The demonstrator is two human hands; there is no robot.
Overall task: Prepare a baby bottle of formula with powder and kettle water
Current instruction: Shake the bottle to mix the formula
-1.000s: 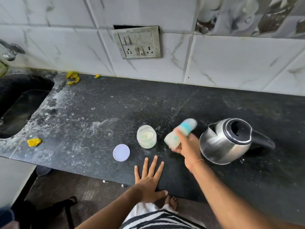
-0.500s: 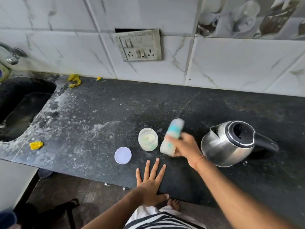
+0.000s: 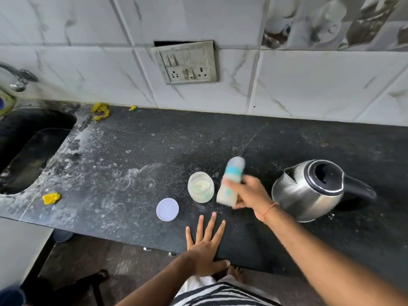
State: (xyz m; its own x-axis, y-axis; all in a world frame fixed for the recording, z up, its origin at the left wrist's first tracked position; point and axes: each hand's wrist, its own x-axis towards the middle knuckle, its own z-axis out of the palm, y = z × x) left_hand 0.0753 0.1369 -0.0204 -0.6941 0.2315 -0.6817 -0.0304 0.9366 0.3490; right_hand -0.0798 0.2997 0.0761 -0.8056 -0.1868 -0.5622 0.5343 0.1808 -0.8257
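Observation:
My right hand (image 3: 248,192) grips a capped baby bottle (image 3: 229,181) with a teal collar, blurred by motion and nearly upright above the black counter (image 3: 132,155). Milky liquid shows in its lower part. Just left of it stands an open glass jar of pale powder (image 3: 200,187). The jar's round white lid (image 3: 167,209) lies flat further left. A steel kettle (image 3: 309,191) with an open top and black handle stands to the right of my hand. My left hand (image 3: 206,246) lies flat on the counter's front edge, fingers spread, holding nothing.
A sink (image 3: 28,151) with a tap (image 3: 18,77) is sunk into the counter at the far left. Yellow scraps (image 3: 51,198) lie near it and by the wall. A switch plate (image 3: 186,62) hangs on the tiled wall. My foot shows below the counter edge.
The bottle in my right hand has swung from tilted right to nearly upright, staying blurred between jar and kettle. My left hand has stayed flat on the counter.

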